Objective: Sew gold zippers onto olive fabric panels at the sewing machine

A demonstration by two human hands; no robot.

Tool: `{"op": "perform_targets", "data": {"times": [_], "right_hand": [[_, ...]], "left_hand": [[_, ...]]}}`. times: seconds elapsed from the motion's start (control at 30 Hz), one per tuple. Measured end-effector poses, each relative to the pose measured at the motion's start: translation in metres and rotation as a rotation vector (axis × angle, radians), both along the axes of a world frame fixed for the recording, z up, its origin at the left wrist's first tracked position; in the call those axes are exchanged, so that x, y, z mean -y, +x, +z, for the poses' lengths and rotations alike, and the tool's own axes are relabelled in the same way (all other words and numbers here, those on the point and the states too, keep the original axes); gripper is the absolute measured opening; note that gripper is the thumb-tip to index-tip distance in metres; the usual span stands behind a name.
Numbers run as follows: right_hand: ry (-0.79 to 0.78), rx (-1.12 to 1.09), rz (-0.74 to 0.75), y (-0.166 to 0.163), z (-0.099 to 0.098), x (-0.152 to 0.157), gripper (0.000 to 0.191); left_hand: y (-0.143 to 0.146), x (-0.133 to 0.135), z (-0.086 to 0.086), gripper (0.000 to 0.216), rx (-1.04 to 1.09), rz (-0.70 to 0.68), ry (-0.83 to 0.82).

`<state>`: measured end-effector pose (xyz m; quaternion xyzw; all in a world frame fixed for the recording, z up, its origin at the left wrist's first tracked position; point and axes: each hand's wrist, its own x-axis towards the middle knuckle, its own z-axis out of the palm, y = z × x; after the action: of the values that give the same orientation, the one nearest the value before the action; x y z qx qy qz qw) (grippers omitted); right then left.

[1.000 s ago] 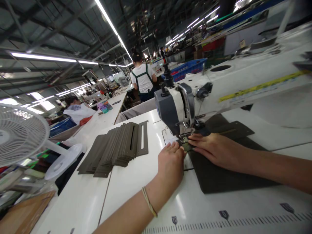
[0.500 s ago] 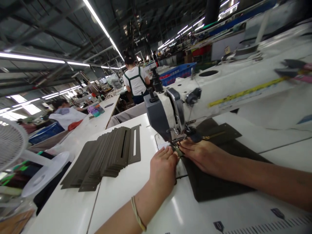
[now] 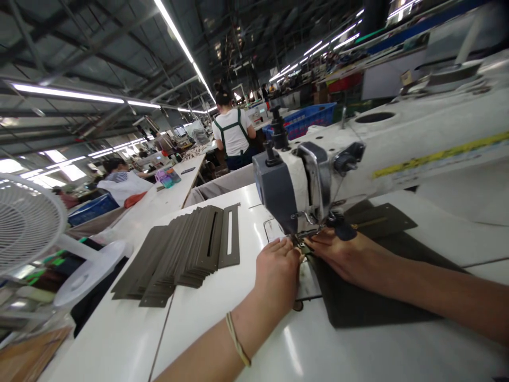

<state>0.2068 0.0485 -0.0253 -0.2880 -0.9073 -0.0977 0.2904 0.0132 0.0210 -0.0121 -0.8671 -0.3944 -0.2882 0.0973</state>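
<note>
A dark olive panel lies flat on the white sewing table, its inner edge under the head of a sewing machine. My left hand is closed at the near left of the presser foot, fingertips bunched on the work beside the needle. My right hand rests over the panel, its fingers pinching the edge right at the foot. A narrow gold-brown strip shows on the panel's far part behind my right hand. The fingertips and the exact stitching point are partly hidden.
Left of the machine lies a fanned stack of slotted olive pieces. A white fan stands at the far left. A co-worker sits ahead, near a blue crate. The machine arm extends to the right.
The view has shifted, so the machine and hands appear further right. Both hands stay by the presser foot, with the panel still under the right one.
</note>
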Motion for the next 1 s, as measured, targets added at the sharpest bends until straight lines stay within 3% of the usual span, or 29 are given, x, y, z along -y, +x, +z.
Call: {"op": "perform_targets", "data": {"times": [0.57, 0.73, 0.83, 0.93, 1.0], "right_hand": [[0.077, -0.112, 0.041, -0.001, 0.007, 0.008, 0.031], [0.043, -0.091, 0.015, 0.000, -0.003, 0.004, 0.029], [0.054, -0.075, -0.115, 0.005, -0.019, -0.002, 0.030], [0.101, -0.074, -0.353, 0.013, -0.038, 0.001, 0.066], [0.133, -0.059, -0.441, 0.019, -0.048, 0.015, 0.080]], "left_hand": [[-0.001, 0.004, -0.005, 0.015, -0.026, 0.027, -0.023], [0.001, 0.003, -0.004, 0.013, -0.053, 0.078, -0.099], [0.000, 0.007, -0.002, 0.012, -0.058, 0.124, -0.122], [0.001, 0.024, 0.002, 0.029, -0.092, 0.322, -0.202], [0.003, 0.042, 0.006, 0.046, -0.135, 0.405, -0.310]]}}
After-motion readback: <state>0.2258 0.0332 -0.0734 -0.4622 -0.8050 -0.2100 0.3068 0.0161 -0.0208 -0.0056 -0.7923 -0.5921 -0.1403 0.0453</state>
